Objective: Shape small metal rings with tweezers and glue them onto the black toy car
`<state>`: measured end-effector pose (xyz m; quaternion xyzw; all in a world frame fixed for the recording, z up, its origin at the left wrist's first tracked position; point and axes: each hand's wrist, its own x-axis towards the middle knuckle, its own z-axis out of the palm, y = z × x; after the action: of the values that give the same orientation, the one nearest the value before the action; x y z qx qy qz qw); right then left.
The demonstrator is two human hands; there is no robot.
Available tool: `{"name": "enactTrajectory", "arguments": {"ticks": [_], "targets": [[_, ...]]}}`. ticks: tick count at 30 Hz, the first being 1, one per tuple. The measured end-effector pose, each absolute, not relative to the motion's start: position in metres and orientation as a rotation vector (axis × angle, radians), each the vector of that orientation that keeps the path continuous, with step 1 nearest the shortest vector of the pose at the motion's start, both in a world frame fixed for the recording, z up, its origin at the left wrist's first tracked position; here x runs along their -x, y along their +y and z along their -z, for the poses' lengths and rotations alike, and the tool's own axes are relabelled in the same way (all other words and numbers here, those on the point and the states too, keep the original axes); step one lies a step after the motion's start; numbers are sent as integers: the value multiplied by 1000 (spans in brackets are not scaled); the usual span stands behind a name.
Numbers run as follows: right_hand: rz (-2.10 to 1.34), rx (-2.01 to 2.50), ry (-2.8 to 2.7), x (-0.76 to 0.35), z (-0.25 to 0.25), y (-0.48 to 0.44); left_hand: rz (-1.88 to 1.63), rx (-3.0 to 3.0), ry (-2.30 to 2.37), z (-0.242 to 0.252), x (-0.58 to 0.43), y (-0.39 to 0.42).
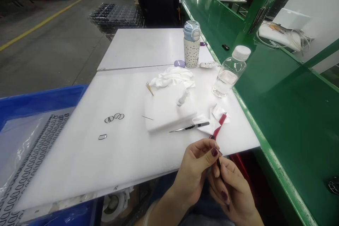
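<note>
On the far left is a blue bin (pixel 39 95). In it lies a clear sheet (pixel 34 155) packed with rows of little dark rings. Next comes the white table (pixel 79 162). Only a few rings are out on it: three rings (pixel 114 117) in a bunch and one ring (pixel 102 136) alone, a bit nearer to me.

Further along are some toothpicks (pixel 149 88), a white pad (pixel 164 113) and a pair of tweezers (pixel 189 127) lying flat. No hand is on them. A spotty bottle (pixel 191 47) stands at the back.

The left hand (pixel 194 171) is just past the near edge of the table. Its thumb and first finger pinch the top of a thin dark stick (pixel 218 164). The stick is up in the air between both hands, not on the table. A red tool (pixel 219 125) lies on a small white wipe just above the fingers. The right hand (pixel 234 187) is curled around the lower part of the stick. Whether something tiny sits on the tip is too small to tell.

Last on the right is a clear bottle (pixel 229 72).

I think the work has hardly begun. Four rings are out, and very many are left in the sheet.
</note>
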<state>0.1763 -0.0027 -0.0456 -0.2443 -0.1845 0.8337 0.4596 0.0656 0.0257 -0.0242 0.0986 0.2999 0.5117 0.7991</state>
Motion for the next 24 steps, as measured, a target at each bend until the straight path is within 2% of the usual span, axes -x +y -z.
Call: {"name": "enactTrajectory", "arguments": {"ticks": [7, 13, 15, 19, 21, 24], "targets": [[-2094, 526, -448, -174, 43, 0, -1110, -194, 669, 24, -64, 25], [-2023, 686, -580, -178, 46, -1, -1126, -233, 690, 29, -65, 24], [-1784, 931, -825, -186, 44, 5, -1211, -323, 756, 31, -61, 24], [-691, 1503, -1590, -205, 28, 45, -1322, -600, 859, 34, -37, 14], [-426, 1604, -1744, -207, 19, 76, -1152, -791, 795, 41, -21, 2], [-259, 1745, -1876, -192, 15, 126, -638, -951, 563, 66, -10, -16]]}}
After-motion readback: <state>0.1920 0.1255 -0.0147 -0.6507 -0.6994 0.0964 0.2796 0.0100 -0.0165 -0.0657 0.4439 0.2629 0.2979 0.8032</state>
